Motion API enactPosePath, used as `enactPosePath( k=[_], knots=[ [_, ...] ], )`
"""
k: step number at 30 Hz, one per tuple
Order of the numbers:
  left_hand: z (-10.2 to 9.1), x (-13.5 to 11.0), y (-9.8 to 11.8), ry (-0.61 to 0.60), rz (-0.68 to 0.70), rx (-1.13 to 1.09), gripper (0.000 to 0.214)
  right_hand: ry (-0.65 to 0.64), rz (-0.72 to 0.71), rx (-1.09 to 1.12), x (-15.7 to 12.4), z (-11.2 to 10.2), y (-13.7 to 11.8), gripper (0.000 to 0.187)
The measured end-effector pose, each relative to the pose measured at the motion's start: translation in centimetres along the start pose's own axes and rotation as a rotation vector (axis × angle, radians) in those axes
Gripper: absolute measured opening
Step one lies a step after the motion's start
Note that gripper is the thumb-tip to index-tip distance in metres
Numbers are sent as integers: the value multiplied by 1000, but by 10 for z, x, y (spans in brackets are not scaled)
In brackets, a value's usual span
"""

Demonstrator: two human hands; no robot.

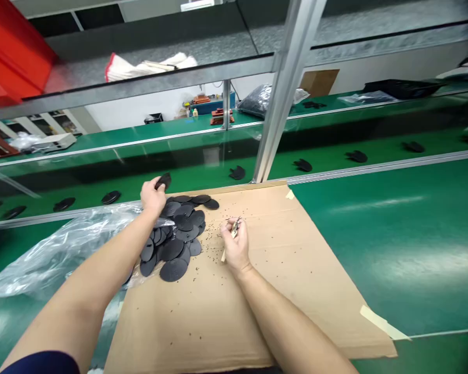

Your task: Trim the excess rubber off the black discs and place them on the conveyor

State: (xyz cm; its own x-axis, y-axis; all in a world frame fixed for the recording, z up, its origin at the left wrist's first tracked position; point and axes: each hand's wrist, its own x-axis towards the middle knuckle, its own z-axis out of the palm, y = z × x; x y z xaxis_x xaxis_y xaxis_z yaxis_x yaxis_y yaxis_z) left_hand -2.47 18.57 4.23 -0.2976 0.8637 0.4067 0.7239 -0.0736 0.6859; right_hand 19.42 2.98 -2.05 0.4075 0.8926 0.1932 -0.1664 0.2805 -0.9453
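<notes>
My left hand [152,196] is stretched out past the far edge of a cardboard sheet [281,270] and grips one black plastic disc [164,181] over the green belt. A pile of several black discs [177,234] lies on the cardboard just right of that arm. My right hand [236,248] rests on the cardboard beside the pile, fingers closed around a small metal tool [234,227] with a pale handle. Small dark shavings [214,236] are scattered on the cardboard around it.
A green conveyor belt [374,156] carries single black discs [303,165] in a row. A clear plastic bag [58,249] lies at the left. An aluminium post [284,88] rises behind the cardboard, under a grey shelf with white gloves [148,65] and a red bin [11,52].
</notes>
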Motion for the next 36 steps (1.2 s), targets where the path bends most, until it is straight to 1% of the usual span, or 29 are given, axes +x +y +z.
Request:
enactPosePath(
  k=[1, 2, 4, 6, 8, 10, 12, 14, 16, 18, 21, 24, 26, 28, 30, 32, 34, 36],
  knots=[
    [7, 12, 0, 5, 46, 137, 35, -5, 6, 11, -1, 1, -1, 27],
    [16, 20, 2, 0, 74, 213, 38, -5, 14, 19, -2, 1, -2, 26],
    [38, 27, 13, -36, 120, 287, 46, 19, 30, 27, -3, 2, -3, 25],
    [66, 25, 33, -137, 163, 311, 47, 60, 32, 20, -3, 3, -3, 24],
    [99, 19, 57, -275, 203, 320, 39, 97, 22, 4, -4, 4, -2, 23],
    [132, 14, 81, -382, 216, 308, 35, 119, 21, -6, -5, 6, 0, 23],
    [163, 11, 101, -438, 204, 305, 37, 133, 35, -5, -7, 8, 1, 23],
    [189, 10, 116, -474, 172, 312, 43, 152, 48, 8, -9, 10, 1, 22],
    [210, 10, 129, -493, 129, 325, 50, 174, 61, 34, -10, 11, 0, 22],
    [225, 9, 139, -496, 89, 334, 56, 187, 73, 47, -10, 11, -1, 21],
    [237, 3, 148, -488, 73, 322, 48, 202, 82, 26, -10, 12, 1, 22],
    [233, -4, 150, -457, 111, 280, 36, 228, 70, -3, -12, 12, 5, 21],
    [220, -8, 147, -411, 138, 231, 32, 230, 49, -39, -12, 12, 7, 21],
    [201, -10, 141, -338, 158, 124, 26, 220, 23, -93, -10, 11, 6, 21],
    [174, -14, 134, -259, 136, -73, 22, 204, 0, -138, -7, 9, 5, 20],
    [140, -23, 125, -217, 44, -347, 23, 184, -12, -160, -3, 7, 3, 20],
    [101, -39, 113, -223, -76, -641, 29, 160, -19, -181, 0, 4, 1, 22],
    [61, -61, 99, -275, -159, -863, 35, 123, -32, -229, 2, 1, -1, 25]
  ],
)
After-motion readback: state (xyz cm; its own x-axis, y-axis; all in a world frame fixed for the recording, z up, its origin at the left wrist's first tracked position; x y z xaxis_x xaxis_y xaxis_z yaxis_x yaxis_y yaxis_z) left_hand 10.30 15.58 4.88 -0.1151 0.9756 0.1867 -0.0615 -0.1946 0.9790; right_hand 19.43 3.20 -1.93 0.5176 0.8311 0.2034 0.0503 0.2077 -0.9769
